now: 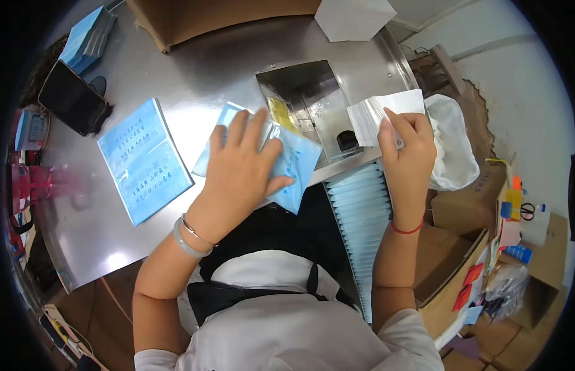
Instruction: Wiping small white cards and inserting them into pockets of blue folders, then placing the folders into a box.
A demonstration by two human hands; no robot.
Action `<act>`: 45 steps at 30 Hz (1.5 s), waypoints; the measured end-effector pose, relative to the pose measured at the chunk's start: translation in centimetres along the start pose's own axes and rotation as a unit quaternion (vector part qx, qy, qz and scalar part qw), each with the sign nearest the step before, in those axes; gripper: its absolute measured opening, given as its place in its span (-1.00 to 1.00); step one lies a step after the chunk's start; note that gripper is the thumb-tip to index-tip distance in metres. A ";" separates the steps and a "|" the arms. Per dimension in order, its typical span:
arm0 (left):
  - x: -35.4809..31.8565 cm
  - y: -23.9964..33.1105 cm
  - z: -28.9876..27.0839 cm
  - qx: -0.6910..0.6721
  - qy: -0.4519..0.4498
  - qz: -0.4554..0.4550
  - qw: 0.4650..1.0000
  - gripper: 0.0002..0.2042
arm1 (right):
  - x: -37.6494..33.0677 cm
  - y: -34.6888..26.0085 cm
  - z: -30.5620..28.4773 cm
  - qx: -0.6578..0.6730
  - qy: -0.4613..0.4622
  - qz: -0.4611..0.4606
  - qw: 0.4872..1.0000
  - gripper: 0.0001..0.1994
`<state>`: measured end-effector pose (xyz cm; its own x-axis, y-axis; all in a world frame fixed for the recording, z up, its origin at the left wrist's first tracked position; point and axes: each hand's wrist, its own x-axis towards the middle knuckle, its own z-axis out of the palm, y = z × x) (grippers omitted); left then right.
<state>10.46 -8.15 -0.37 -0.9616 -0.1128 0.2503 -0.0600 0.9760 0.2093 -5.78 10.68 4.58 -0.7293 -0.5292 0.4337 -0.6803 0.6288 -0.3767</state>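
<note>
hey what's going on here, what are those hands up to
A person's left hand is spread over a blue packet that juts past the front edge of a metal table. The right hand pinches at a stack of white slips. Another blue packet lies flat, farther left.

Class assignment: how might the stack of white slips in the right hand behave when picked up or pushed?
The stack of white slips would probably fan or slide apart if gripped loosely, since many separate edges show. Each slip is likely light and bendable, as those edges look thin. Its flat, straight-edged shape suggests it wouldn't roll.
</note>
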 end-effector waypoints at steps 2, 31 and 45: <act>-0.5 0.2 -1.5 0.010 -0.008 -0.045 0.999 -0.49 | 1.0 1.8 -0.8 -0.003 0.000 -0.046 0.999 -0.75; -10.1 -8.0 -4.0 0.143 0.011 -0.328 0.934 -0.77 | -0.6 0.1 1.2 -0.033 0.049 -0.037 0.998 -0.79; -4.3 1.1 0.6 -0.224 -0.004 -0.031 0.974 -0.58 | 0.5 2.9 -1.5 0.017 -0.027 -0.102 0.994 -0.66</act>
<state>14.32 -6.44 -1.79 -0.9622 -0.1656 0.2162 0.0027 0.7881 0.6155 -7.97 13.09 4.97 -0.5788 -0.6739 0.4593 -0.8154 0.4863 -0.3141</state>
